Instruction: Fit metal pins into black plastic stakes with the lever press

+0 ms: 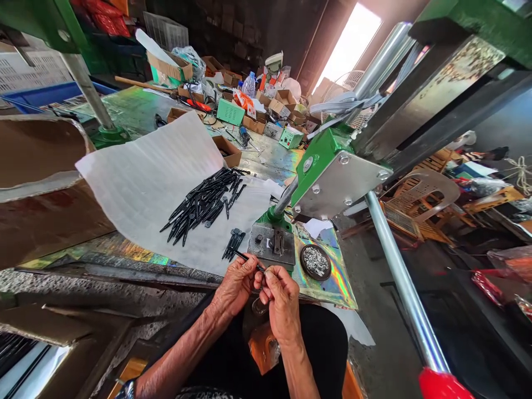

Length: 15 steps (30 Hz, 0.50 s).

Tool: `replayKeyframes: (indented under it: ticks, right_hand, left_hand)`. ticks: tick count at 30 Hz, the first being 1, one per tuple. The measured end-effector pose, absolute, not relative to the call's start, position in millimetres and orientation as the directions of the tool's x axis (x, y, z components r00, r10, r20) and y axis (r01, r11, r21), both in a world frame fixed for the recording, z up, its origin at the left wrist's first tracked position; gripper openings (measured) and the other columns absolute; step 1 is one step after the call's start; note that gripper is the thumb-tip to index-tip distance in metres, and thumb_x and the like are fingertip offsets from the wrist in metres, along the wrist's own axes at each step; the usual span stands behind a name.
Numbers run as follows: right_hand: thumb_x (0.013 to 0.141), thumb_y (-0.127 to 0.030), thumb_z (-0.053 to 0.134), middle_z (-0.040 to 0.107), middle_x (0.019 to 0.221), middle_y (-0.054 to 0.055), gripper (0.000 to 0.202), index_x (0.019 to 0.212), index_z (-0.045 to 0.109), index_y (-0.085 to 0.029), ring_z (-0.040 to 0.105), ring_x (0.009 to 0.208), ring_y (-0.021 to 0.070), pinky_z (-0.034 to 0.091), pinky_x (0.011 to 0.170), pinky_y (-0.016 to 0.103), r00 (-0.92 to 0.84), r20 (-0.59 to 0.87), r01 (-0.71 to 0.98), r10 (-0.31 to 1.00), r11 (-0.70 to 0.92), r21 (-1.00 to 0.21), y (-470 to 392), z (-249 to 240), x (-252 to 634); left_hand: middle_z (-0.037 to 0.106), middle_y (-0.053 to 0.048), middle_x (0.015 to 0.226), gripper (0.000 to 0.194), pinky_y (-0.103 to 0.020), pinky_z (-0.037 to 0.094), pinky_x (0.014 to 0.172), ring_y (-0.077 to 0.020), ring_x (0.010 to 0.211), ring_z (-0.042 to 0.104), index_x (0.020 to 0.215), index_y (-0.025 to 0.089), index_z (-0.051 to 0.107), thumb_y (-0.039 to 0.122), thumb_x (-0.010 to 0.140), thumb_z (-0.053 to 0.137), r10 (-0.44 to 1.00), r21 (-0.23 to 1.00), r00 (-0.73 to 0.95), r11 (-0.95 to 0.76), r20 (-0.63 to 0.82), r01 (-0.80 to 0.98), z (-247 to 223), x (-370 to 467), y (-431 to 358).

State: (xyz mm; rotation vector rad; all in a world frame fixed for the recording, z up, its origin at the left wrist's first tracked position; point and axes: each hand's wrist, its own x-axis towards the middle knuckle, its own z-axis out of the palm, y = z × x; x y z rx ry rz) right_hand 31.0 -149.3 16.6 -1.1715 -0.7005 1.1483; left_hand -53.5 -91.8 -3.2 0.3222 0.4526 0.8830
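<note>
Pinched in my left hand (238, 281) is a slim black pointed piece (249, 259), held at a slant just in front of the press. The fingertips of my right hand (282, 296) close at its near end; whether they also hold a small pin I cannot make out. Beyond my hands a small group of like black pieces (234, 244) lies on a white foam sheet (145, 166), with a larger heap of black pieces (203, 202) behind it. To the right stands a round dark dish (316, 262) full of small silvery pins.
A green hand press (322, 172) with a steel base plate (272, 246) rises ahead; its long lever (405, 277) slants down at my right. At left is a cardboard box (45, 205). Small cartons and a green device (230, 112) crowd the table's far end.
</note>
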Motion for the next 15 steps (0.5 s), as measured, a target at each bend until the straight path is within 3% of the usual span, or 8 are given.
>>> replayKeyframes:
  ticks: [4,8,15]
  right_hand:
    - [0.085,-0.033,0.058,0.057,0.069,0.001,0.018,0.077,0.055,-0.017,0.037,0.052,0.0079,0.029,0.045,0.020,0.306,-0.134,-0.363,0.942,-0.015,-0.932,-149.3,16.0,31.2]
    - [0.085,-0.035,0.056,0.057,0.069,0.001,0.020,0.077,0.053,-0.018,0.039,0.052,0.0087,0.030,0.045,0.021,0.324,-0.129,-0.289,0.937,-0.031,-0.957,-149.3,14.5,33.3]
    - [0.085,-0.046,0.048,0.048,0.057,-0.002,0.030,0.070,0.049,-0.019,0.035,0.045,0.0093,0.027,0.041,0.022,0.485,-0.047,0.081,0.873,-0.098,-0.992,-155.3,4.3,30.0]
  left_hand:
    - [0.052,0.003,0.056,0.041,-0.017,0.044,0.038,-0.0080,0.043,0.046,0.072,0.014,0.051,0.036,0.061,0.083,0.793,0.447,0.564,0.601,-0.230,-0.663,-4.7,-52.3,-92.9]
    - [0.053,0.002,0.057,0.044,-0.018,0.042,0.037,-0.0088,0.043,0.046,0.073,0.015,0.048,0.038,0.060,0.083,0.806,0.489,0.535,0.585,-0.255,-0.647,-3.8,-51.2,-93.2]
    - [0.054,0.001,0.053,0.044,-0.019,0.041,0.043,-0.0122,0.046,0.050,0.074,0.016,0.049,0.046,0.062,0.079,0.847,0.734,0.453,0.491,-0.277,-0.470,0.0,-57.8,-97.9]
